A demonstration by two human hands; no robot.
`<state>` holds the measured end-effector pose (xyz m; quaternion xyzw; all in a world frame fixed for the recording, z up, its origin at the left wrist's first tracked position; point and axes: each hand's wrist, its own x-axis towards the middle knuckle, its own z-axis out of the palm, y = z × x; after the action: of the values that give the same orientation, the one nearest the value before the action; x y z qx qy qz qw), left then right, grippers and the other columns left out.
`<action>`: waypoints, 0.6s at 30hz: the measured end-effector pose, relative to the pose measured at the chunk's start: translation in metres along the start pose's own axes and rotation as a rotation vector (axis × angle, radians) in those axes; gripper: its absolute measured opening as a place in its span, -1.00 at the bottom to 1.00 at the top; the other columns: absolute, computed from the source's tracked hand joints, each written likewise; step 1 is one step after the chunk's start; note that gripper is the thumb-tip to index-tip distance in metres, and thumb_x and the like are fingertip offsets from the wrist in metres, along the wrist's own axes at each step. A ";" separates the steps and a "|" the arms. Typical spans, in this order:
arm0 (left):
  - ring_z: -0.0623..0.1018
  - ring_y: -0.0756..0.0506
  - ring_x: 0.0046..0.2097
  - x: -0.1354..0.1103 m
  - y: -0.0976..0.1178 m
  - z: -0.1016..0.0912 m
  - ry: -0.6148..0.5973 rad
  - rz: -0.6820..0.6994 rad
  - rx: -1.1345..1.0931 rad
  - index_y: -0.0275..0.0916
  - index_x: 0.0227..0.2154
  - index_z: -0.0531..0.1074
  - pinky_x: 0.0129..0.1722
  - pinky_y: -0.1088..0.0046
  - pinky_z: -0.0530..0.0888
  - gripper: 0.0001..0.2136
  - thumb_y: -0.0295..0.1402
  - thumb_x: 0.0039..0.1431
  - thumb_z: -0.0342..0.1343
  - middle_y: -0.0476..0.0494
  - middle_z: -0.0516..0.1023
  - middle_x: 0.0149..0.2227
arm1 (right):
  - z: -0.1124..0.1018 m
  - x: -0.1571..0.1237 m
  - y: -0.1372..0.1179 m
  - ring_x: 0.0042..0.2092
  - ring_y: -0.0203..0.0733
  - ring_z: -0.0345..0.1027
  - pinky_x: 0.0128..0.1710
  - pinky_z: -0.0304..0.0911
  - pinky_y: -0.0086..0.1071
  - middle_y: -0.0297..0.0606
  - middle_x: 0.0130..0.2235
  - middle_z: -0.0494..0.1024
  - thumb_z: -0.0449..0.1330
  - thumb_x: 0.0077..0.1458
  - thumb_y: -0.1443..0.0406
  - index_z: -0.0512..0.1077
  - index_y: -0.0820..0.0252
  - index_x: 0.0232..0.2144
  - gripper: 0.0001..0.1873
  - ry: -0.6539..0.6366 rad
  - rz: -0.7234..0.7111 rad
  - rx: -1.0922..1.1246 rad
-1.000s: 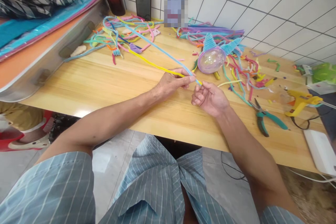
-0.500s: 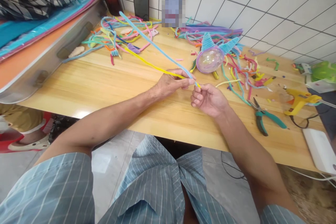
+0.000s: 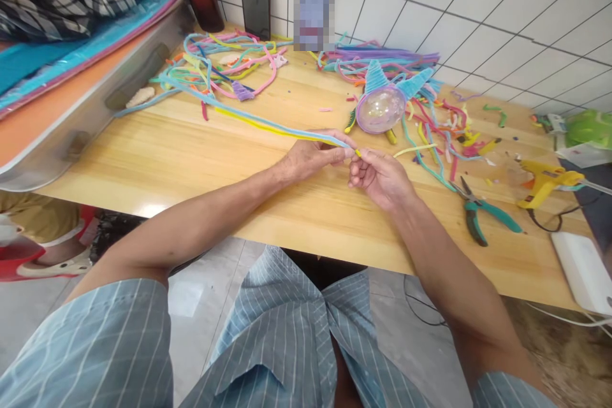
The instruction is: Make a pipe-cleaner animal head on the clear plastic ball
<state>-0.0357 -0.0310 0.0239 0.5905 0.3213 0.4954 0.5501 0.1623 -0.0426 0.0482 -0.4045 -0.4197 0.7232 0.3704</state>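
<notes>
A light-blue pipe cleaner (image 3: 239, 111) and a yellow pipe cleaner (image 3: 258, 127) run side by side, stretching left from my hands above the table. My left hand (image 3: 318, 154) pinches both close to their right ends. My right hand (image 3: 382, 175) pinches the yellow-looking tip, thumb against forefinger, fingertips almost touching those of the left hand. Just beyond my hands sits a clear domed piece (image 3: 381, 109) with a purple rim and two blue wrapped points like ears.
Loose pipe cleaners lie in a tangle (image 3: 224, 64) at the back left and in a bundle (image 3: 382, 57) by the tiled wall. To the right are pliers (image 3: 475, 213), a yellow glue gun (image 3: 547, 182) and a white power strip (image 3: 581, 274). A plastic bin (image 3: 90, 121) borders the left.
The long free part of the light-blue pipe cleaner has swung down and left, and now lies along the yellow one. My right hand's fingers have shifted slightly at the tip.
</notes>
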 end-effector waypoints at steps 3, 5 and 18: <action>0.55 0.01 -0.34 0.000 0.000 0.000 0.040 -0.024 -0.004 -0.30 -0.25 0.67 -0.28 0.48 0.53 -0.48 0.10 0.01 0.52 -0.09 0.66 -0.33 | -0.001 0.001 -0.001 -0.56 -0.35 0.43 -0.49 0.50 -0.45 -0.35 -0.50 0.62 0.40 0.25 0.14 0.57 0.20 -0.39 -0.73 0.003 0.022 0.011; 0.54 0.02 -0.37 0.001 0.001 0.000 0.073 -0.054 -0.012 -0.30 -0.24 0.67 -0.30 0.47 0.52 -0.48 0.09 0.00 0.53 -0.07 0.64 -0.36 | -0.002 0.001 -0.001 -0.56 -0.34 0.44 -0.49 0.51 -0.45 -0.35 -0.49 0.62 0.36 0.30 0.15 0.58 0.21 -0.37 -0.74 -0.005 0.027 0.032; 0.57 0.01 -0.39 0.001 0.003 0.001 0.060 -0.077 -0.077 -0.30 -0.27 0.67 -0.33 0.47 0.52 -0.50 0.05 -0.04 0.57 -0.09 0.66 -0.37 | 0.000 -0.001 -0.002 -0.54 -0.38 0.44 -0.46 0.50 -0.47 -0.45 -0.46 0.58 0.42 0.30 0.15 0.52 0.17 -0.33 -0.74 -0.042 0.005 0.043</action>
<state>-0.0352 -0.0306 0.0269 0.5411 0.3405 0.5034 0.5812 0.1627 -0.0429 0.0503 -0.3822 -0.4107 0.7414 0.3682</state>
